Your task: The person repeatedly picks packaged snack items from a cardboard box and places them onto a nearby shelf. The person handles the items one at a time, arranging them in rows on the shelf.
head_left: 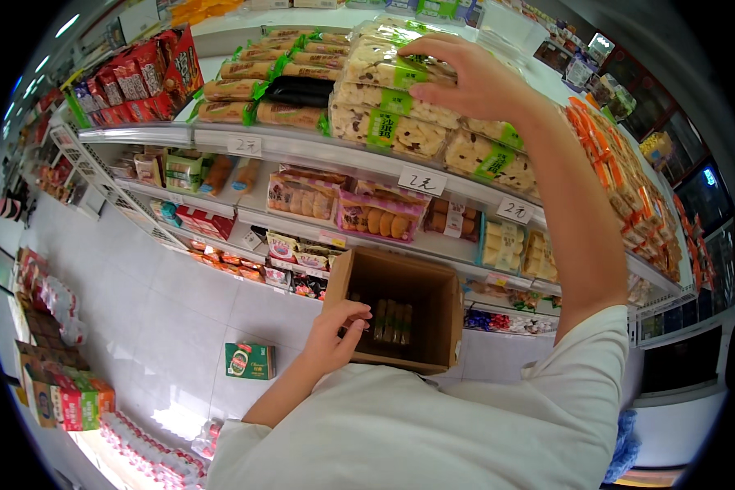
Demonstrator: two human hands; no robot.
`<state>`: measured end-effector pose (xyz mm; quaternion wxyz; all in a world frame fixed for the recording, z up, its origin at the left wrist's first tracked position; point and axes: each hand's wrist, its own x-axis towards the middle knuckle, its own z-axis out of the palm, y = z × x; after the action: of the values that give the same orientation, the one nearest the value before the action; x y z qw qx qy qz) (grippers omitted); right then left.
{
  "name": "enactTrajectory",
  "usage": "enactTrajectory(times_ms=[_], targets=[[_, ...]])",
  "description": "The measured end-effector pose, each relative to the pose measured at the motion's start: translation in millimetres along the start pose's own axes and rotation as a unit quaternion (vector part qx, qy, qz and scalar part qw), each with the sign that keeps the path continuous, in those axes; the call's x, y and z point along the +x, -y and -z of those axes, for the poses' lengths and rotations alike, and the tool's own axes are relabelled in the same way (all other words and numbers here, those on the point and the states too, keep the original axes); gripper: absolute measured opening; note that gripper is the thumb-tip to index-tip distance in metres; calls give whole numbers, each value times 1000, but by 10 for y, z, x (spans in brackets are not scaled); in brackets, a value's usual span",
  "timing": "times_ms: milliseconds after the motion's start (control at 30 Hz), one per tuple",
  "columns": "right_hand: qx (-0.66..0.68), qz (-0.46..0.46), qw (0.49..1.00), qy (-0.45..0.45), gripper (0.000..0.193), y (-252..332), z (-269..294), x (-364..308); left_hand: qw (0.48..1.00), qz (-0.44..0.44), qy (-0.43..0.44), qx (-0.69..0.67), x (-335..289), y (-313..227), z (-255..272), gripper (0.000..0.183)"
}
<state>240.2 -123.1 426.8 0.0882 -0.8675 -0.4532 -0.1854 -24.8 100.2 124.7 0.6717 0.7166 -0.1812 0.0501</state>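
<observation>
Item: cardboard box (pixel 433 304), held against our chest, a few packets left inside. Left hand (pixel 335 335) grips its near rim. Above the box, right hand (pixel 474 77) lies curled over a clear snack pack (pixel 384 69) atop the top-shelf stack (pixel 388 122). Risk, we judge: stack slides off; one-handed box tips.
</observation>
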Motion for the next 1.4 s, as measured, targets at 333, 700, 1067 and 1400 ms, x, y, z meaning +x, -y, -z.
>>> enactTrajectory(times_ms=[333,700,1067,1400], targets=[[184,20,983,-14,20,1154,-529,-1071,985,-18,60,161,-68,319,-125,16],[219,-227,701,639,50,1198,-4597,-2597,945,-59,126,297,-190,622,-349,8],[224,-280,745,563,42,1795,-5419,-3361,950,-27,124,286,-319,559,-332,15],[223,-272,771,530,37,1925,-5497,-3300,949,-10,110,296,-410,580,-273,19]])
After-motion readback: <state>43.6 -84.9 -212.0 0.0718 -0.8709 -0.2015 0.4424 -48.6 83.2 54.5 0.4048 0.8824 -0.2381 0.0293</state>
